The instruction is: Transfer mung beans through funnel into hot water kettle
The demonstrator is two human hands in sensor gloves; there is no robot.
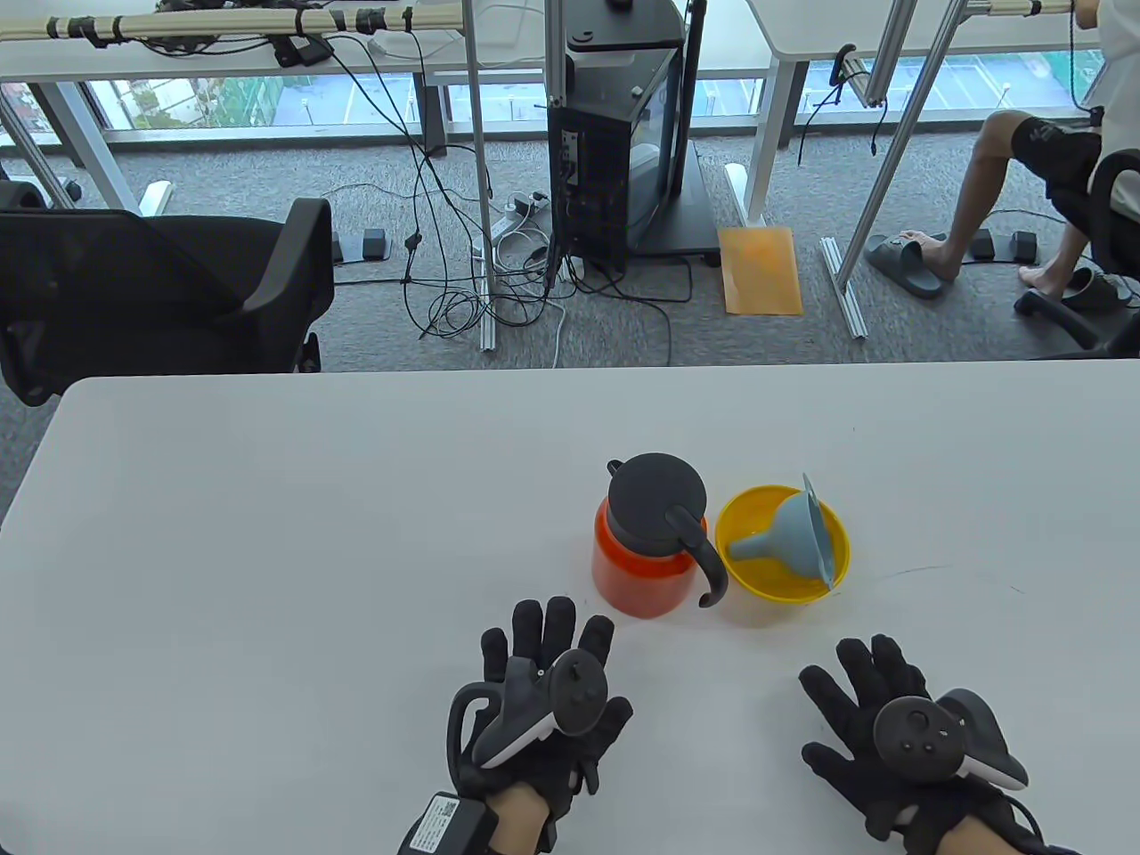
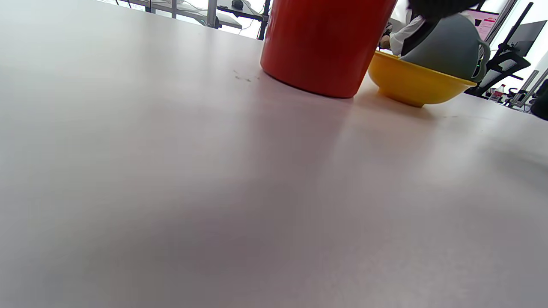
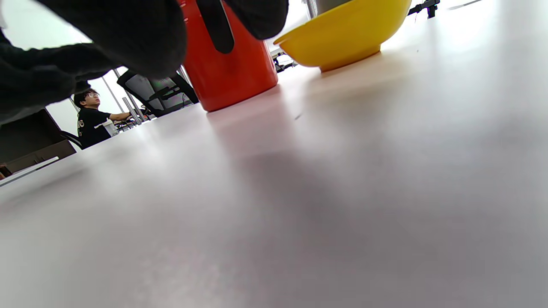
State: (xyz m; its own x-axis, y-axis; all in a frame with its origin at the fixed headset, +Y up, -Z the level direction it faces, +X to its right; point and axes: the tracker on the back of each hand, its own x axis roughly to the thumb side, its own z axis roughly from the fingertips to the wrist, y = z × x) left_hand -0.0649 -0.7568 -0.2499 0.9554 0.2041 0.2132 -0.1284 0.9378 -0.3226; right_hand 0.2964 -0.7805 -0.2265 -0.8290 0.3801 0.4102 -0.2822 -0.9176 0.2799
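An orange-red kettle (image 1: 643,570) with a black lid (image 1: 657,492) and black handle (image 1: 711,570) stands upright at the table's middle, lid on. Right of it is a yellow bowl (image 1: 757,583) with a grey-blue funnel (image 1: 788,539) lying on its side inside. No beans show. My left hand (image 1: 548,690) rests flat on the table, fingers spread, just in front of the kettle. My right hand (image 1: 877,726) rests flat in front of the bowl, a little to its right. Both hold nothing. The left wrist view shows the kettle (image 2: 325,42), the bowl (image 2: 411,81) and the funnel (image 2: 445,47). The right wrist view shows the kettle (image 3: 231,64) and the bowl (image 3: 342,34).
The white table (image 1: 267,534) stretches wide to the left and right of the objects. Its far edge runs across the middle of the table view. Beyond it are an office chair (image 1: 151,285), a computer tower (image 1: 623,151) and a seated person's legs (image 1: 997,205).
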